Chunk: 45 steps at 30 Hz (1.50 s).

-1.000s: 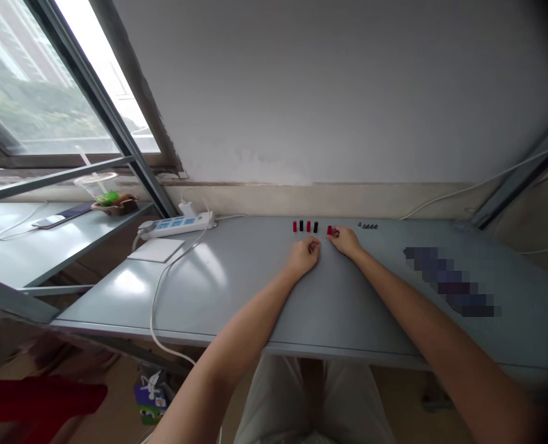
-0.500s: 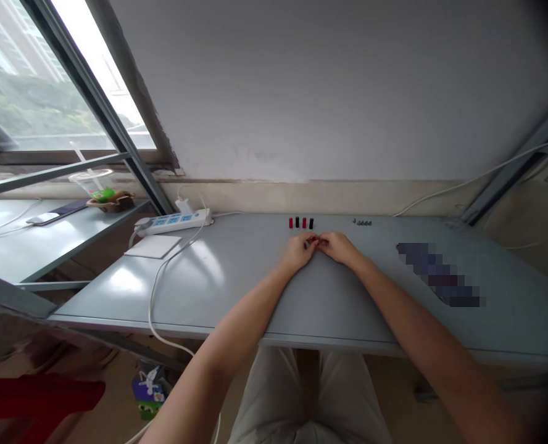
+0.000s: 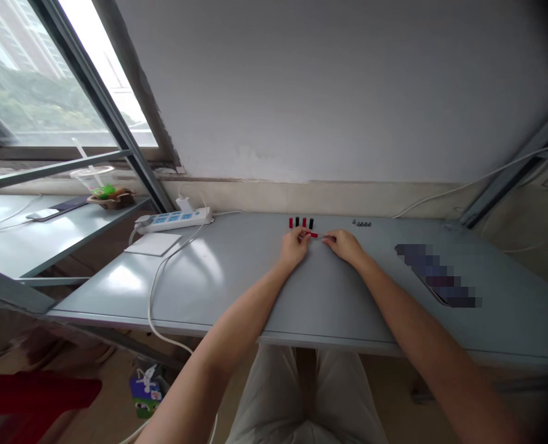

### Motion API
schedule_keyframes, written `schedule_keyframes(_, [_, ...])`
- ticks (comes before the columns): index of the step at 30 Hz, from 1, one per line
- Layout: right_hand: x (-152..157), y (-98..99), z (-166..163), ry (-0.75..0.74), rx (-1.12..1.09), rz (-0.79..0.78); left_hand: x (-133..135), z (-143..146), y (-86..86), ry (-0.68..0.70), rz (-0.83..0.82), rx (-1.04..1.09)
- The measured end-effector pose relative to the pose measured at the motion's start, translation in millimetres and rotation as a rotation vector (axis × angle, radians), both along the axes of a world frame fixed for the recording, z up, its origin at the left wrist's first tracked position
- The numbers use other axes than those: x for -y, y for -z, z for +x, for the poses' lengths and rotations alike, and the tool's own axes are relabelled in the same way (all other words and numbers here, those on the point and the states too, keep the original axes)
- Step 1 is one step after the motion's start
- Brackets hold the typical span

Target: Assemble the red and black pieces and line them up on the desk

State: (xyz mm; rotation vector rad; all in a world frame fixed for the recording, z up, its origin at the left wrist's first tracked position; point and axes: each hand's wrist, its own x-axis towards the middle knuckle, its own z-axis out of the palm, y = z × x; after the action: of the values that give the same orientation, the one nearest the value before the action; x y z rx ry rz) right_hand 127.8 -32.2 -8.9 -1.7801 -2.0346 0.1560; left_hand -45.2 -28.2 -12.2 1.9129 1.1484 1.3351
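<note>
Left grip touches a red cylinder, pinch unclear; right grip curls nearby; plastic cup sits apart.

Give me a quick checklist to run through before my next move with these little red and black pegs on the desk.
Red peg standing upright: not ok, it lies on its side between the hands.
Left hand gripping that peg: cannot tell, its fingers reach the peg's end.
Right hand clear of the peg: ok, a gap shows.
Row of four upright pegs standing: ok, alternating red and black.
Small dark grey parts apart from the hands: ok.
White cable away from the hands: ok, it lies off to the left.
</note>
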Motion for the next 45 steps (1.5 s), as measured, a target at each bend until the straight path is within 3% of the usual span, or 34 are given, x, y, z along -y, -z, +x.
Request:
schedule_keyframes(11, [1,-1.4,-3,-0.002,0.01,0.049,2,3,-1.3,0.027,-0.023,0.009])
schedule_keyframes(19, [11,-10.6,-19,-0.129,0.04,0.131,-3,5,8.8,0.08,0.004,-0.049])
schedule_keyframes(24, [9,-8.7,-13,-0.027,0.061,0.091,-3,6,5.4,-0.005,-0.027,-0.016])
schedule_keyframes(29, [-10,-1.6,-4,0.158,-0.172,0.037,-4,3,0.6,-0.078,-0.164,0.08])
schedule_keyframes(34, [-34,6.0,-6,0.158,-0.324,-0.067,-6,1,0.8,-0.08,-0.261,0.2])
schedule_keyframes(45, [-57,13.3,-20,0.197,-0.22,-0.073,-10,0,5.4,-0.074,-0.256,0.163])
